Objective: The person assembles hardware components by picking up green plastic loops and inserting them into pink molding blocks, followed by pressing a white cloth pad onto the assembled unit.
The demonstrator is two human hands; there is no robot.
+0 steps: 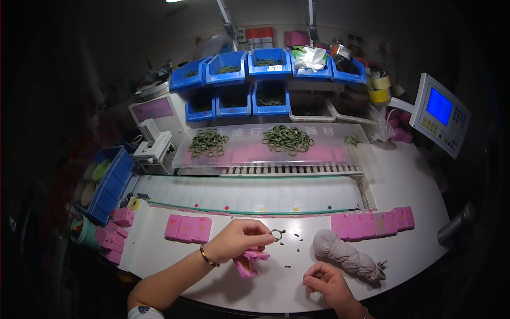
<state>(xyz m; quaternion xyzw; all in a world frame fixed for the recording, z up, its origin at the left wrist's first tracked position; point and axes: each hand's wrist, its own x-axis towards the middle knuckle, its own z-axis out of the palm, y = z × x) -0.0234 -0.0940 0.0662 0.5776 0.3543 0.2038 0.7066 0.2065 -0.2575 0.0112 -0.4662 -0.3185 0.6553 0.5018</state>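
Note:
My left hand [245, 240] is closed, with a small dark green ring [277, 234] pinched at the fingertips. A pink rubber mould [246, 267], its two parts spread apart, hangs from the same hand above the white table. To the right, my right hand [325, 282] is curled with thumb and fingertips together; whatever is in the pinch, if anything, is too small to make out. Several tiny dark green scraps [287, 266] lie on the tabletop between the hands. A grey cloth bundle [348, 255], knotted and rounded at one end, lies just beyond my right hand.
Pink mould blocks stand in a row at left [188, 228] and right [364, 226]. Behind runs a long white machine bed [249, 192], below a clear shelf [244, 154] bearing piles of green rings [287, 139]. Blue bins [227, 67] rise behind; a control panel [440, 114] stands right.

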